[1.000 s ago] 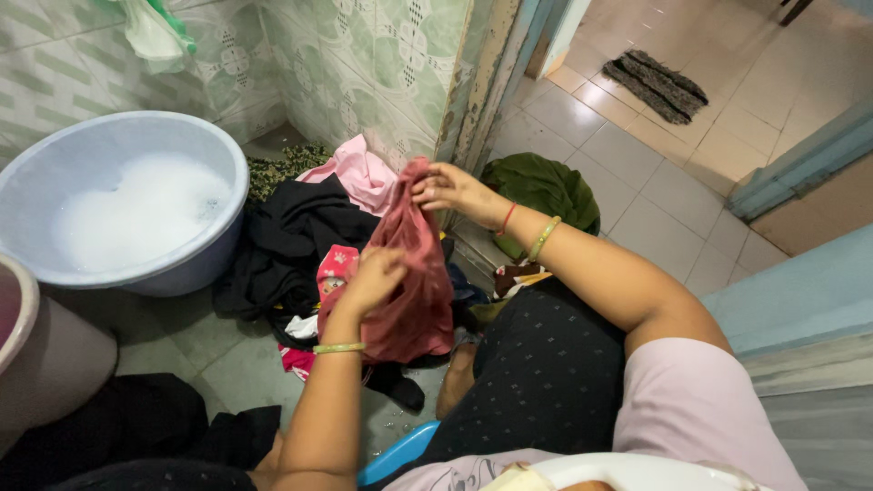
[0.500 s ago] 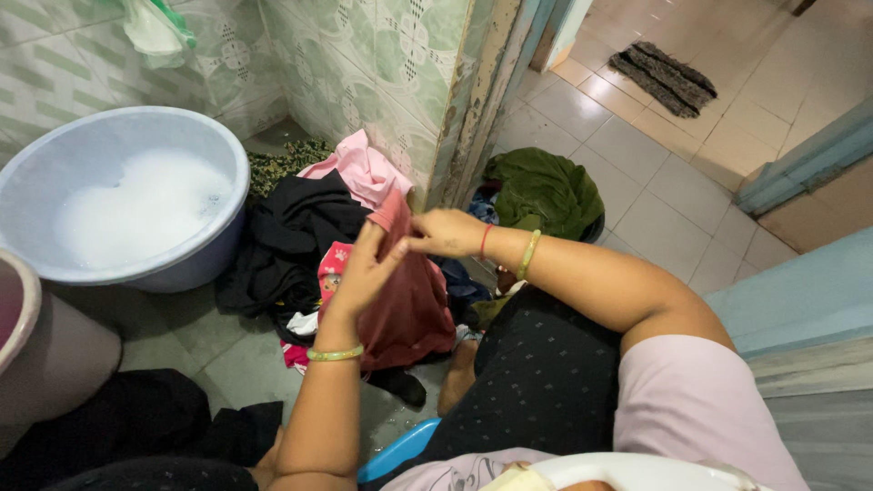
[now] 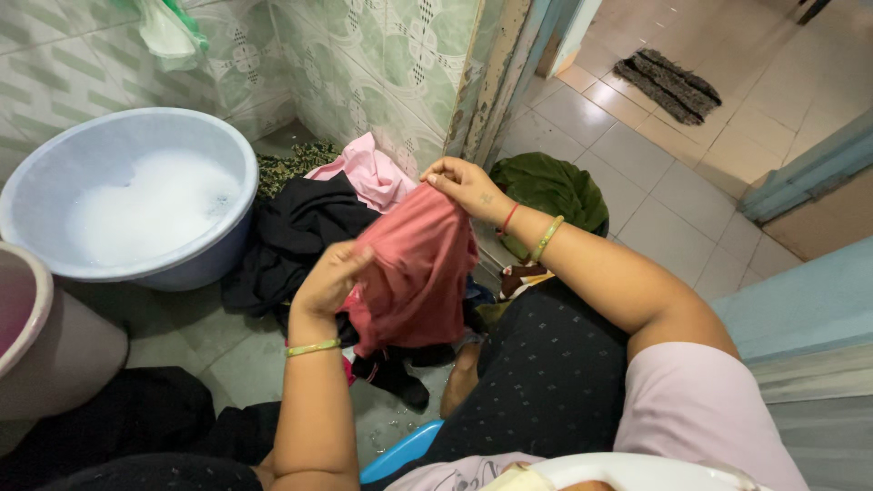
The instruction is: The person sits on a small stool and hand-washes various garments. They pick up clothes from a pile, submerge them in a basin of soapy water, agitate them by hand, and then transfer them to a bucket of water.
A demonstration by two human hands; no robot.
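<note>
A dusty-red garment (image 3: 414,273) hangs stretched between my two hands above a heap of laundry. My left hand (image 3: 329,280) grips its lower left edge, a green bangle on the wrist. My right hand (image 3: 466,185) pinches the upper corner, with a red thread and a green bangle on that wrist. Beneath lie black clothes (image 3: 296,232), a pink cloth (image 3: 368,173) and a patterned pink piece partly hidden by my left arm.
A pale blue basin (image 3: 195,264) of foamy water stands at the left. A pink bucket rim (image 3: 27,305) is at the far left. A dark green cloth (image 3: 550,186) lies by the door frame (image 3: 491,82). A grey mat (image 3: 668,84) lies on the tiles beyond.
My right hand has lifted and moved right while my left hand dropped left, spreading the red garment out wide between them.
</note>
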